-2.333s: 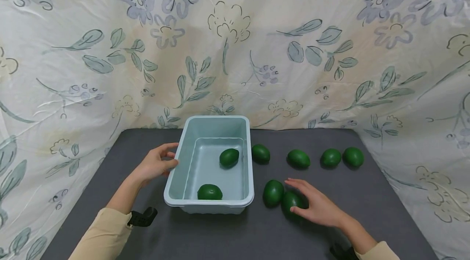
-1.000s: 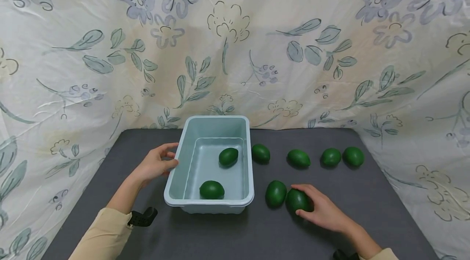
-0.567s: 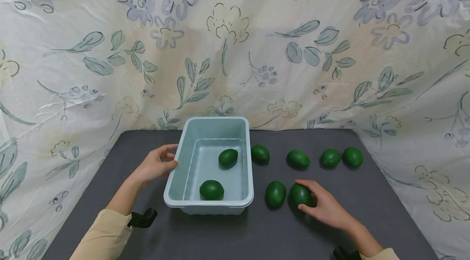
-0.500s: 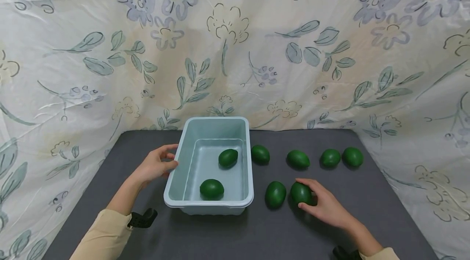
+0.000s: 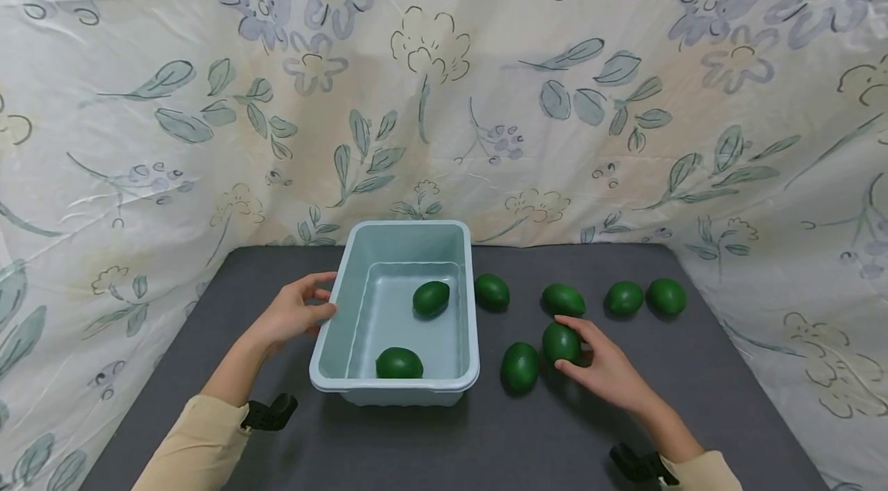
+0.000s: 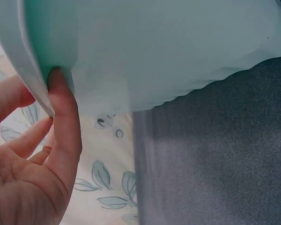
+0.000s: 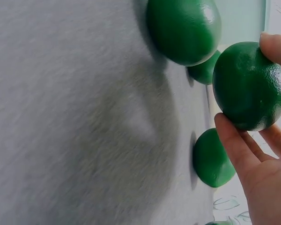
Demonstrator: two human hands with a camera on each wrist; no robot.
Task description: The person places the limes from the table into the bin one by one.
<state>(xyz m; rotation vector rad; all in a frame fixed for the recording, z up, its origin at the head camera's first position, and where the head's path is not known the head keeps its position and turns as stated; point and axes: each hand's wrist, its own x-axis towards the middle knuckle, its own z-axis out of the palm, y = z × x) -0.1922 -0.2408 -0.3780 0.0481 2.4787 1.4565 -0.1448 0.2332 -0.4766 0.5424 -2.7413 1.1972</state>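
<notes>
My right hand (image 5: 610,371) holds a dark green lime (image 7: 248,86) between thumb and fingertips, raised over the cloth, with its shadow below. Left of it another lime (image 5: 519,368) lies on the table. At the left side of a pale blue plastic box (image 5: 393,383), my left hand (image 5: 291,310) grips the rim; in the left wrist view the thumb (image 6: 61,89) presses under the rim's lip while the other fingers reach behind it. Inside the box are two limes, one toward the back (image 5: 432,298) and one by the front wall (image 5: 398,363).
Dark grey cloth (image 5: 388,445) covers the table. Along its back right lie several limes: one beside the box (image 5: 492,292), one mid-row (image 5: 563,300) and a pair at the far right (image 5: 645,297). A floral curtain (image 5: 444,90) hangs behind and at both sides.
My right hand has taken hold of the lime, drawn it away from its neighbour and lifted it upward. The front lime in the box has rocked slightly. My left hand has stayed put.
</notes>
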